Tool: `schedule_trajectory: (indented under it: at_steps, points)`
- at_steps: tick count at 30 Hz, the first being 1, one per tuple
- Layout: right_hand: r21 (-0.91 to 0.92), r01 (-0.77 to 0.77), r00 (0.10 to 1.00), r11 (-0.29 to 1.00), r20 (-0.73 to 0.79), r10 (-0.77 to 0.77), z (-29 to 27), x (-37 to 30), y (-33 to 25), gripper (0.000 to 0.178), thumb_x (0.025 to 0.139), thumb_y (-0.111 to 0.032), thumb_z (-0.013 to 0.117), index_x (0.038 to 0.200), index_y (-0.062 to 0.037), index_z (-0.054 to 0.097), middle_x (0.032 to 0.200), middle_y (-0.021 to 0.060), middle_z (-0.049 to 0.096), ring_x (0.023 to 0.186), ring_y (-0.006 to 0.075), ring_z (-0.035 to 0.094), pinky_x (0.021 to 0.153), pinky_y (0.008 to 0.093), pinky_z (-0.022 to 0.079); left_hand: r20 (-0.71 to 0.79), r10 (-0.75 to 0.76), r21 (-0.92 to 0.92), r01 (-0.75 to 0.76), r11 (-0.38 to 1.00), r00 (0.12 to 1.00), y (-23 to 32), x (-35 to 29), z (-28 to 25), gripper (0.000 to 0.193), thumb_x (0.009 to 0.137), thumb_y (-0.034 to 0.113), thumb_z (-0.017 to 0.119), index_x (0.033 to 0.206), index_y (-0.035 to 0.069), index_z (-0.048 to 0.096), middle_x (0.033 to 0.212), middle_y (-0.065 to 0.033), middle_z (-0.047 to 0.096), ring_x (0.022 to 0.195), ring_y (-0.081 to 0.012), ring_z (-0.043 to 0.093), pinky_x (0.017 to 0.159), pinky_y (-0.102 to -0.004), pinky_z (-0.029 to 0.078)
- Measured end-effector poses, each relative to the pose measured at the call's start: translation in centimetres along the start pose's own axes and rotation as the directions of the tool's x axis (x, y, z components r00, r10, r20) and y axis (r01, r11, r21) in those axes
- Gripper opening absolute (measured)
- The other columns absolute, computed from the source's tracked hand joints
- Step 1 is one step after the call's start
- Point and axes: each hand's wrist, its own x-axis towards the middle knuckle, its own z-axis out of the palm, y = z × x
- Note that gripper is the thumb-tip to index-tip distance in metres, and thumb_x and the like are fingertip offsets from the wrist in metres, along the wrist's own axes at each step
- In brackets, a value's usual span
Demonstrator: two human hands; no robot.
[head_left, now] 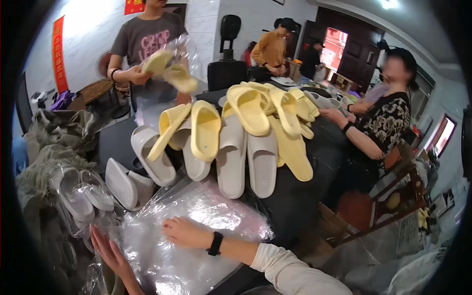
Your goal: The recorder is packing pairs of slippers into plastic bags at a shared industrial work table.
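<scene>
The right hand (184,232) lies flat, fingers spread, on a stack of clear plastic bags (191,231) at lower centre, pinning it to the dark tabletop (290,196). The left hand (109,253), grip open, touches the stack's left edge, steadying it. Yellow and grey slippers (236,137) pile behind.

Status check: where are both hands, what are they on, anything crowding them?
Left hand open, flat at the edge of the clear plastic bags. Right hand open, palm down on them. Pile of white and yellow slippers just beyond; bagged slippers on the left.
</scene>
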Motion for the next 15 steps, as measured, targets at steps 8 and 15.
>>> schedule_trajectory:
  at_steps: [8,15]
  points:
    - [0.070,0.070,0.998,0.995,-0.008,-0.070,0.5,-0.5,0.3,0.036,0.079,-0.026,0.064,0.105,-0.0031,0.055,0.113,0.0150,0.050,0.102,0.0331,0.049,0.088,0.0443,0.040,0.608,0.384,-0.088,-0.422,0.902,0.695,3.4,-4.4,2.5,0.043,0.085,0.025,0.061,0.122,0.005,0.053,0.119,-0.0163,0.055,0.102,-0.0319,0.055,0.078,-0.0367,0.048]
    - [0.136,0.006,0.999,0.991,0.033,-0.011,1.2,-0.3,0.5,0.039,0.079,-0.028,0.064,0.107,-0.0014,0.056,0.118,0.0195,0.049,0.104,0.0365,0.050,0.091,0.0455,0.039,0.466,0.640,0.239,-0.784,0.573,0.611,3.0,-3.9,1.6,0.064,0.079,0.025,0.066,0.134,0.004,0.041,0.138,-0.0188,0.042,0.125,-0.0439,0.040,0.100,-0.0566,0.029]
